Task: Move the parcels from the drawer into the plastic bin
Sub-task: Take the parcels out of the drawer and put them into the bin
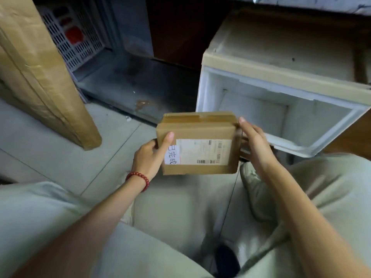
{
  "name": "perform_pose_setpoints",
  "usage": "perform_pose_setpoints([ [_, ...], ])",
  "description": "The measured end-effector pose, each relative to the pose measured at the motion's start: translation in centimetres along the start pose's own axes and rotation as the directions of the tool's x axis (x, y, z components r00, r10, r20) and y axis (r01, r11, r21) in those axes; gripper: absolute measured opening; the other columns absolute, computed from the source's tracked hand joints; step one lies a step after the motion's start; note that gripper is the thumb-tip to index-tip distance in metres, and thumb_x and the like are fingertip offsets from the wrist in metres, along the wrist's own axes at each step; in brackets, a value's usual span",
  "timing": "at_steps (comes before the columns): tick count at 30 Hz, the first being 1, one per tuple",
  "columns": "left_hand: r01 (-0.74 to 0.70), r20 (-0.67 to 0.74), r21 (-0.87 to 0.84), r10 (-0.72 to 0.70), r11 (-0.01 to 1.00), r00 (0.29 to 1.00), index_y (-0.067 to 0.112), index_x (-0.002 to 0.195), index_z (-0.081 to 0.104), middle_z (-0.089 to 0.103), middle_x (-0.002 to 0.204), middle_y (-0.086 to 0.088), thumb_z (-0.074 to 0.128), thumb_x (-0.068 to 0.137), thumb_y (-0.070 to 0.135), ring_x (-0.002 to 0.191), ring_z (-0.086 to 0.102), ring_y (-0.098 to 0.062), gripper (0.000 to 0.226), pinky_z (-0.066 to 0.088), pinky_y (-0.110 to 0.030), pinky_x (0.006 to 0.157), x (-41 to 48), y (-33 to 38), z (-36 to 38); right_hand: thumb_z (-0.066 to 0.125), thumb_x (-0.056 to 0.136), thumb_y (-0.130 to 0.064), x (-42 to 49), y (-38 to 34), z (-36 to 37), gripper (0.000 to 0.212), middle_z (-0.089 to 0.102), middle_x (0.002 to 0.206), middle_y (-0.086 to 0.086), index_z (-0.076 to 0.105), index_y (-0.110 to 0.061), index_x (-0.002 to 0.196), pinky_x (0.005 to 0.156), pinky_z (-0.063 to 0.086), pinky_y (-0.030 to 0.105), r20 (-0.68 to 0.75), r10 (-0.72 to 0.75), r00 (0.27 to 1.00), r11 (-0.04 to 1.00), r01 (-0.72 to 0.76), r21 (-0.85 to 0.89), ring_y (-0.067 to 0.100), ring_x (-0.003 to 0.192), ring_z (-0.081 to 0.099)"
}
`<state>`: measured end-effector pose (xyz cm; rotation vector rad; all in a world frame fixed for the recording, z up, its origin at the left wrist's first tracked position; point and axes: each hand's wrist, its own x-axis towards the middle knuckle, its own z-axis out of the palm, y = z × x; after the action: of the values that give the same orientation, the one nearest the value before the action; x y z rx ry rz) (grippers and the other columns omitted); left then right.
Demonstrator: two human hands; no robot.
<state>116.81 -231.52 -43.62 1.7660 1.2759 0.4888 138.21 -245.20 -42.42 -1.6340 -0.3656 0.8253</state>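
Observation:
I hold a flat brown cardboard parcel with a white shipping label between both hands, above the floor in front of my knees. My left hand grips its left edge, thumb on top. My right hand presses against its right edge. The open drawer lies to the right, white inside, with nothing visible in it. A perforated grey plastic bin stands at the back left, with red items showing through its wall.
A tall taped cardboard box leans at the left, partly covering the bin. A dark metal floor panel lies between bin and drawer. My knees in light trousers fill the foreground on the grey tiled floor.

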Motion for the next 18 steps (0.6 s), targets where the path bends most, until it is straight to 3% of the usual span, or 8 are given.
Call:
perform_pose_setpoints([
  [3,0.084,0.106,0.007,-0.084,0.996,0.991,0.023,0.098,0.063,0.068,0.093,0.006,0.028,0.064,0.093,0.091,0.062,-0.013,0.086,0.05,-0.035,0.081,0.2,-0.6,0.7,0.058,0.077,-0.072,0.2,2.0,0.4,0.08,0.057,0.134,-0.005,0.044,-0.028,0.142,0.104,0.042,0.048,0.063,0.109,0.992,0.988,-0.101,-0.116,0.017,0.12,0.055],
  [6,0.063,0.087,0.01,-0.064,0.998,0.994,0.028,0.104,0.054,0.058,0.09,0.017,0.031,0.069,0.088,0.084,0.052,0.002,0.073,0.037,-0.022,0.062,1.0,-0.2,0.9,0.056,0.081,-0.068,-0.1,3.2,0.8,0.059,0.063,0.123,-0.01,0.058,-0.031,0.127,0.092,0.048,0.039,0.081,0.161,0.984,0.977,-0.147,-0.152,0.01,0.111,0.057],
  [9,0.038,0.048,-0.02,-0.037,0.999,0.998,0.03,0.105,0.051,0.055,0.089,0.021,0.037,0.073,0.084,0.081,0.049,0.007,0.065,0.033,-0.018,0.06,1.5,-0.5,0.9,0.057,0.082,-0.066,-0.2,3.7,1.2,0.041,0.06,0.114,-0.013,0.056,-0.034,0.108,0.073,0.046,0.027,0.065,0.168,0.984,0.98,-0.16,-0.117,0.005,0.102,0.058],
  [12,0.066,-0.008,-0.003,-0.066,0.998,0.998,0.033,0.103,0.052,0.055,0.084,0.021,0.041,0.073,0.083,0.076,0.05,0.004,0.059,0.032,-0.018,0.06,1.7,-1.6,0.5,0.054,0.084,-0.067,0.0,3.6,1.9,0.049,0.059,0.117,-0.005,0.056,-0.023,0.106,0.083,0.048,0.033,0.045,0.167,0.985,0.984,-0.164,-0.072,0.012,0.107,0.058],
  [14,0.104,0.027,0.006,-0.104,0.995,0.994,0.028,0.109,0.055,0.062,0.09,0.011,0.038,0.067,0.089,0.087,0.058,-0.012,0.076,0.042,-0.024,0.07,1.9,-2.2,0.4,0.051,0.085,-0.067,0.3,3.4,2.0,0.058,0.064,0.121,0.001,0.062,-0.018,0.114,0.093,0.047,0.037,0.052,0.162,0.985,0.985,-0.158,-0.065,0.011,0.11,0.06],
  [17,0.159,0.088,-0.007,-0.158,0.987,0.983,0.025,0.122,0.055,0.065,0.098,0.01,0.036,0.06,0.092,0.102,0.058,-0.021,0.093,0.046,-0.036,0.084,2.0,-2.6,0.7,0.046,0.091,-0.061,0.7,3.4,1.6,0.042,0.072,0.078,-0.015,0.076,-0.036,0.076,0.084,0.045,0.031,0.086,0.128,0.988,0.991,-0.124,-0.052,-0.005,0.083,0.065],
  [18,0.174,0.097,-0.028,-0.171,0.984,0.98,0.026,0.125,0.052,0.063,0.096,0.015,0.038,0.059,0.091,0.104,0.057,-0.019,0.094,0.046,-0.036,0.086,1.9,-2.5,0.8,0.045,0.093,-0.06,0.8,3.5,1.5,0.039,0.071,0.074,-0.016,0.073,-0.038,0.078,0.089,0.045,0.033,0.082,0.133,0.988,0.991,-0.13,-0.034,-0.004,0.087,0.065],
])
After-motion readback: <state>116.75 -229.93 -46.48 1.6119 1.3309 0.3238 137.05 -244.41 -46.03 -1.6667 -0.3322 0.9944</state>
